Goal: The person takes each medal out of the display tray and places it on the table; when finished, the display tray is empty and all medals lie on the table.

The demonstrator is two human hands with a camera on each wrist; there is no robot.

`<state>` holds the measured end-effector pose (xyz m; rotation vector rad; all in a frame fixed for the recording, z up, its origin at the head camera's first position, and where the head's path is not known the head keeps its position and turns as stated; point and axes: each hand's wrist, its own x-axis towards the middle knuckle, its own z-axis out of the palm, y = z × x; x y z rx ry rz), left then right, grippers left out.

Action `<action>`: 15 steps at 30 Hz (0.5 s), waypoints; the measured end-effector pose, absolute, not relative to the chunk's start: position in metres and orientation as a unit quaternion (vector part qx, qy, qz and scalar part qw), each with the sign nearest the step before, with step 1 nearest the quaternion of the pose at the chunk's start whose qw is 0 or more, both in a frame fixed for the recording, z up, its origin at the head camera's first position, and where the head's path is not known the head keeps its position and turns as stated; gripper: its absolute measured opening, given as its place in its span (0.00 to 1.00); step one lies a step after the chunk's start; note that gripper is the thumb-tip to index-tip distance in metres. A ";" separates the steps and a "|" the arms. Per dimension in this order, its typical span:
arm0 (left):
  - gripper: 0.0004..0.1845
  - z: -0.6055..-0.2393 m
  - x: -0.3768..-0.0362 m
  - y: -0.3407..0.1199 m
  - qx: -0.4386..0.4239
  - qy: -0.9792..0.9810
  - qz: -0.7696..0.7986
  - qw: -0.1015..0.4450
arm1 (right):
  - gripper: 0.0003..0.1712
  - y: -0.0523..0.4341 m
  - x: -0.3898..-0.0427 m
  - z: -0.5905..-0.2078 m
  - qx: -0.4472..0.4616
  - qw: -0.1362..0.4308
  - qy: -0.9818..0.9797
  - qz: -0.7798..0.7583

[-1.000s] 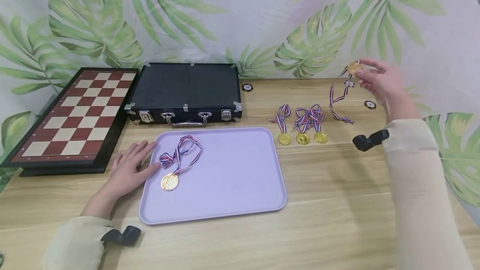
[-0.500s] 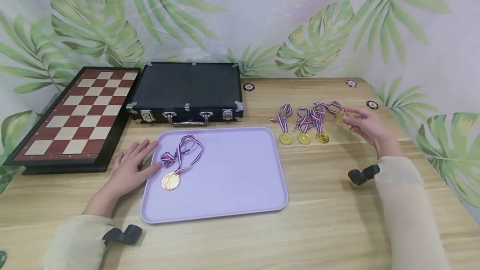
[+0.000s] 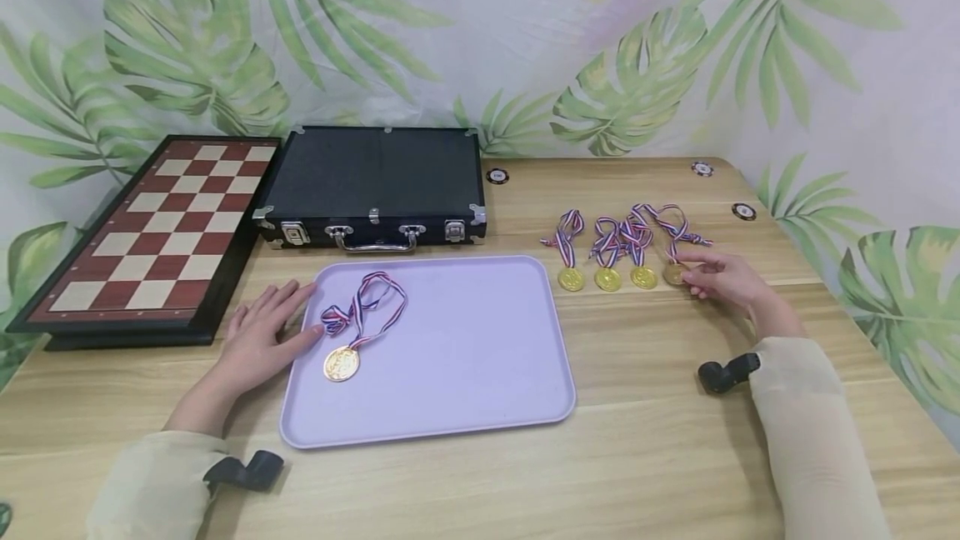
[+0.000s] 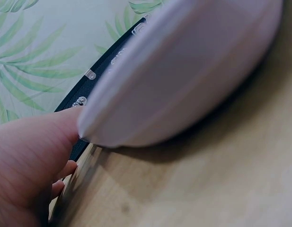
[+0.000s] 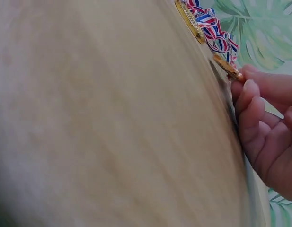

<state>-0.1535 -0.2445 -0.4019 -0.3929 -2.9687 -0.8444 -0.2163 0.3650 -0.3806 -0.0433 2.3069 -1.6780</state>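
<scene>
My right hand (image 3: 723,283) pinches the edge of a gold medal (image 3: 675,274) between thumb and fingertips, close over the table. The right wrist view shows this medal (image 5: 226,67) edge-on at the fingertips, slightly tilted. Its striped ribbon (image 3: 678,227) lies behind it on the wood. To its left, three more gold medals (image 3: 607,278) lie in a row with their ribbons bunched behind them. My left hand (image 3: 258,344) lies with spread, straight fingers at the left rim of the lilac tray (image 3: 465,340), thumb over the edge. One gold medal (image 3: 341,363) with a looped ribbon rests in the tray.
A black case (image 3: 375,173) with metal latches stands behind the tray. Left of it is a folded chessboard (image 3: 165,223). Poker chips (image 3: 497,177) lie near the table's back and right edges. A leaf-print cloth hangs behind.
My right hand came down from above the back right of the table with the medal, bringing it to the row's right end, ribbon laid behind. The left hand has stayed at the tray.
</scene>
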 end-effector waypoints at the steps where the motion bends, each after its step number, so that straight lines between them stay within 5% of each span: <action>1: 0.34 -0.402 -0.153 -0.244 -0.126 -0.954 -0.272 0.014 | 0.23 0.365 -0.216 -0.380 -0.006 0.147 0.807 -0.572; 15: 0.34 -0.403 -0.153 -0.245 -0.129 -0.954 -0.270 0.020 | 0.29 0.365 -0.212 -0.372 0.021 0.160 0.849 -0.504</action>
